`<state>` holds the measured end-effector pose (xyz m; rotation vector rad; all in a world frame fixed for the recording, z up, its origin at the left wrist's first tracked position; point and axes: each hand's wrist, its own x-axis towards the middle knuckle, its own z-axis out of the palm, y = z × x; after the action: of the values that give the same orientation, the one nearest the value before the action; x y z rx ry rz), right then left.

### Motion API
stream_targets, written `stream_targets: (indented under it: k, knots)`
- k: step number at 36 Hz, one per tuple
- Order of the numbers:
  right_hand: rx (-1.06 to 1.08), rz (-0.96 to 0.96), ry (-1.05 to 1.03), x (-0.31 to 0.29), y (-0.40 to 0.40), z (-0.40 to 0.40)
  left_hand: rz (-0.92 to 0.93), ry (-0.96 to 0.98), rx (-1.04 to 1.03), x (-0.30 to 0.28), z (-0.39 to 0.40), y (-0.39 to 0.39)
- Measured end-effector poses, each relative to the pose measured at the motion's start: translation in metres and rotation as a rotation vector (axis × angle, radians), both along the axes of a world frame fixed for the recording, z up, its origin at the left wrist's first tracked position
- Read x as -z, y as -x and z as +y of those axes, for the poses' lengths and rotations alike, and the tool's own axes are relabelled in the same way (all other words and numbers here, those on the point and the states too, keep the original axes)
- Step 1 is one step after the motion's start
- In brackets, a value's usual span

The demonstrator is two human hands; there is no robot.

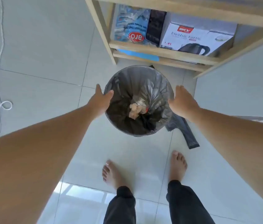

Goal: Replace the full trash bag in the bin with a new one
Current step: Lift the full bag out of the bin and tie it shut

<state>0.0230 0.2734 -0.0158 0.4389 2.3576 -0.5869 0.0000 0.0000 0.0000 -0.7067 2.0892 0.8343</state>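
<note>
A round bin (126, 129) stands on the tiled floor, lined with a dark grey trash bag (153, 89) that holds a clear plastic bottle and crumpled paper (134, 110). My left hand (99, 101) is at the bin's left rim, thumb over the edge, fingers spread. At the right rim is my right hand (181, 101), flat and open, holding nothing. A folded dark grey bag (184, 129) lies on the floor just right of the bin.
A wooden shelf unit (159, 50) stands right behind the bin, holding an electric kettle box (197, 38) and a blue packet (131, 24). A white cord (0, 65) runs along the floor at far left. My bare feet (111, 173) stand in front of the bin.
</note>
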Motion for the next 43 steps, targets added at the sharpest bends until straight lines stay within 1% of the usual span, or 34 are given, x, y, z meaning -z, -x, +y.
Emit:
stream_targets:
  k: [2, 4, 7, 9, 10, 12, 13, 14, 16, 17, 19, 20, 23, 24, 26, 28, 30, 31, 34, 36, 39, 40, 41, 43]
  knots:
    - [0.192, -0.029, 0.055, 0.011, -0.003, -0.004, 0.052, -0.039, -0.178, 0.010, 0.004, 0.005]
    - [0.391, -0.131, 0.148, 0.026, -0.010, -0.008, 0.078, -0.064, -0.289, 0.025, 0.010, 0.008]
    - [0.801, -0.291, 0.385, 0.045, -0.025, -0.012, 0.130, 0.005, -0.234, 0.040, 0.012, 0.001]
    - [0.996, -0.291, 0.508, 0.056, -0.037, -0.011, 0.153, 0.064, -0.183, 0.044, 0.010, -0.012]
    - [1.039, -0.259, 0.513, 0.062, -0.044, -0.010, 0.153, 0.076, -0.172, 0.048, 0.007, -0.020]
    - [1.089, -0.127, 0.480, 0.068, -0.050, -0.006, 0.107, 0.042, -0.171, 0.054, 0.000, -0.037]
    - [1.114, -0.063, 0.513, 0.069, -0.049, -0.004, 0.063, -0.001, -0.202, 0.056, -0.005, -0.045]
    - [1.143, -0.021, 0.604, 0.065, -0.046, -0.001, 0.002, -0.065, -0.261, 0.056, -0.006, -0.053]
    - [1.201, -0.019, 0.832, 0.056, -0.037, 0.003, -0.155, -0.182, -0.341, 0.052, -0.012, -0.067]
    - [1.236, -0.043, 0.903, 0.049, -0.033, 0.003, -0.243, -0.229, -0.320, 0.049, -0.016, -0.073]
    - [1.293, -0.067, 0.912, 0.047, -0.032, 0.007, -0.354, -0.324, -0.346, 0.046, -0.025, -0.081]
    - [1.322, -0.081, 0.877, 0.050, -0.035, 0.010, -0.361, -0.366, -0.417, 0.046, -0.030, -0.082]
    - [1.352, -0.135, 0.716, 0.069, -0.047, 0.020, -0.228, -0.414, -0.728, 0.062, -0.038, -0.075]
    - [1.345, -0.174, 0.675, 0.074, -0.050, 0.020, -0.202, -0.418, -0.796, 0.070, -0.038, -0.070]
    - [1.336, -0.251, 0.605, 0.085, -0.057, 0.020, -0.227, -0.412, -0.833, 0.078, -0.034, -0.060]
    - [1.329, -0.341, 0.575, 0.095, -0.063, 0.020, -0.218, -0.467, -0.880, 0.083, -0.023, -0.052]
    - [1.312, -0.423, 0.586, 0.111, -0.071, 0.019, -0.137, -0.529, -0.982, 0.082, -0.009, -0.043]
    - [1.313, -0.448, 0.626, 0.117, -0.076, 0.017, -0.090, -0.560, -1.013, 0.083, -0.003, -0.040]
    - [1.321, -0.450, 0.706, 0.121, -0.078, 0.007, -0.044, -0.537, -0.991, 0.089, 0.004, -0.042]
    - [1.363, -0.386, 0.736, 0.124, -0.078, 0.005, -0.016, -0.475, -0.964, 0.097, 0.001, -0.045]
    - [1.383, -0.284, 0.637, 0.128, -0.080, 0.009, -0.003, -0.330, -0.732, 0.114, -0.011, -0.048]
    - [1.371, -0.264, 0.591, 0.126, -0.081, 0.010, -0.039, -0.299, -0.730, 0.117, -0.013, -0.048]
    - [1.376, -0.239, 0.578, 0.123, -0.082, 0.011, -0.065, -0.304, -0.775, 0.117, -0.013, -0.048]
    - [1.443, -0.176, 0.617, 0.115, -0.082, 0.015, -0.073, -0.312, -0.865, 0.109, -0.011, -0.050]
